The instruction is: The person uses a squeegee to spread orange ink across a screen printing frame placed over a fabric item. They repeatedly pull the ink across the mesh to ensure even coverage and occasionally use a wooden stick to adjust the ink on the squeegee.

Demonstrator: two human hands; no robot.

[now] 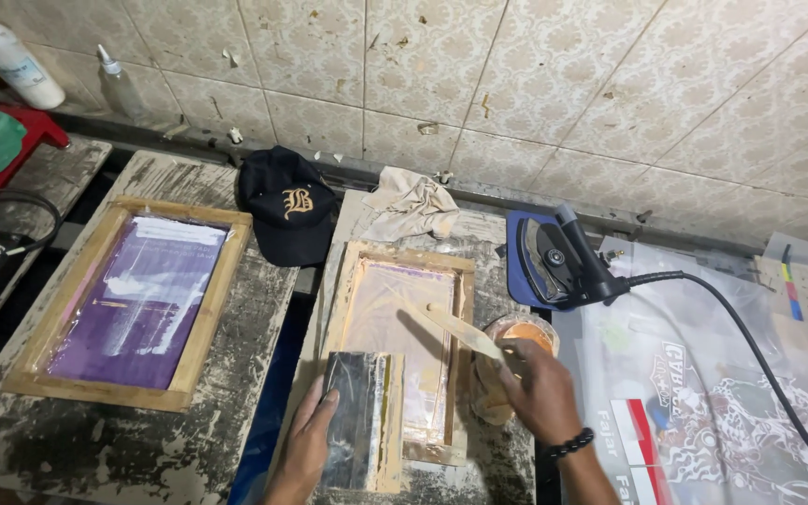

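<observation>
A wooden screen-printing frame with a pale pinkish mesh lies on a stained wooden table in the middle of the head view. My left hand holds a wide wooden-handled squeegee that rests on the frame's near end. My right hand grips a flat wooden stick, whose tip reaches out over the mesh. A small open container of orange paste stands just beside the frame's right edge, close to my right hand.
A second wooden frame with purple mesh lies on the left table. A black cap and a crumpled cloth sit near the tiled wall. An electric iron with a black cord rests at right, above printed transparent sheets. Bottles stand at top left.
</observation>
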